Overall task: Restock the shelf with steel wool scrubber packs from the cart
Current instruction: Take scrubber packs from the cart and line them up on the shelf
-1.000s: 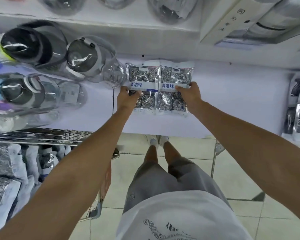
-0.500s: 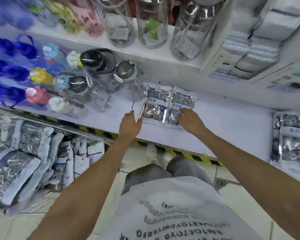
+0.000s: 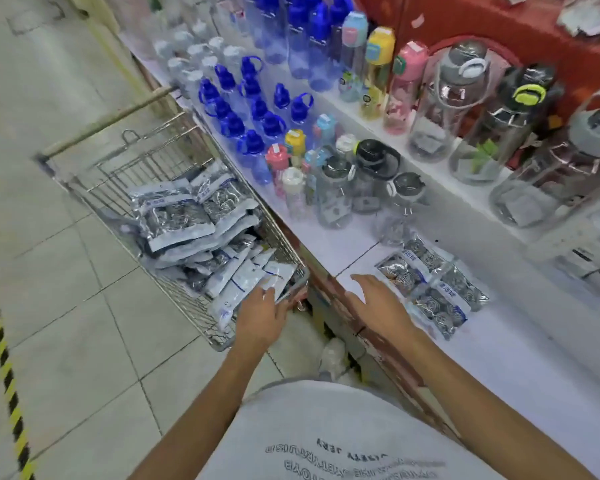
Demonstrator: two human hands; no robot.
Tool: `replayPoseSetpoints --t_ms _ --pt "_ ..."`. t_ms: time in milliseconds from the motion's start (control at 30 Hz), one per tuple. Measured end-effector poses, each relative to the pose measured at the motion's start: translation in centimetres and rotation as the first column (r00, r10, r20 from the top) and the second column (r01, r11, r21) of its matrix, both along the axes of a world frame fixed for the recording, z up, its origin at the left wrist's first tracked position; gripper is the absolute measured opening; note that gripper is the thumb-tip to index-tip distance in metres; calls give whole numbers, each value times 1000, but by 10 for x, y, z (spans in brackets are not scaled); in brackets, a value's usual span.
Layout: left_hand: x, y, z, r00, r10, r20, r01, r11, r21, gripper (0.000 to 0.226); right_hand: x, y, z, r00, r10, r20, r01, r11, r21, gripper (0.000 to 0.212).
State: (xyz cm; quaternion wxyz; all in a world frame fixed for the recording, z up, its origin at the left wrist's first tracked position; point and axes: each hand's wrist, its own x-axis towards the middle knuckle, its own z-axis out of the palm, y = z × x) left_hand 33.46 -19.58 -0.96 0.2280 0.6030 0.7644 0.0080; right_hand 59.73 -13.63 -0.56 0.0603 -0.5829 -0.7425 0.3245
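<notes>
The left hand (image 3: pixel 261 318) is reaching out over the near corner of the wire cart (image 3: pixel 201 317), its relaxed fingers touching the upright scrubber packs (image 3: pixel 246 278) there. The right hand (image 3: pixel 378 308) is hovering palm-down, fingers spread and holding nothing, over the white shelf (image 3: pixel 520 358), just beside two scrubber packs on the shelf (image 3: pixel 430 289) lying flat.

Shop, stocked bottle shelves (image 3: pixel 378 244), wire cart (image 3: pixel 125 174)

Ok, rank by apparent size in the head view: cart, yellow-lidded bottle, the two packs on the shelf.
1. cart
2. two packs, together
3. yellow-lidded bottle, though it stands farther off, so unsure against the packs
</notes>
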Motion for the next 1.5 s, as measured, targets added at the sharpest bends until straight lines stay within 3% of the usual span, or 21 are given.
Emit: replayPoseSetpoints --t_ms 167,367,500,700,900,1033,1167,1267,1333,1500 --pt "-50 -77 -9 980 195 46 -195 981 -6 45 -55 -22 -5 981 195 24 -193 978 -74 55" --pt "-98 -107 -28 944 314 100 -311 949 -42 44 -113 -32 -17 959 280 53 -271 953 -138 48" --pt "-126 -95 -44 936 326 132 -316 944 -95 45 -154 -14 -26 974 225 11 -216 949 -231 40" --pt "-164 -42 -74 943 260 210 -221 956 -194 47 -211 25 -50 994 -111 -4 99 904 -416 45" --pt "-180 7 -119 965 175 194 -103 937 -335 50 -245 62 -100 879 -470 85 429 698 -574 54" --pt "-186 31 -157 969 187 160 -105 903 -417 48 -260 89 -137 785 -597 166 535 517 -668 55" --pt "-187 41 -190 972 205 116 -136 890 -434 61 -273 114 -166 614 -759 216 650 331 -684 64" --pt "-190 41 -207 967 242 74 -191 889 -416 91 -278 124 -183 537 -808 242 641 205 -739 66" --pt "-193 44 -216 969 240 58 -194 887 -418 98 -280 126 -195 470 -843 260 594 85 -800 59" --pt "-194 50 -225 957 278 76 -233 900 -367 79 -284 121 -215 371 -894 252 481 -47 -876 43"
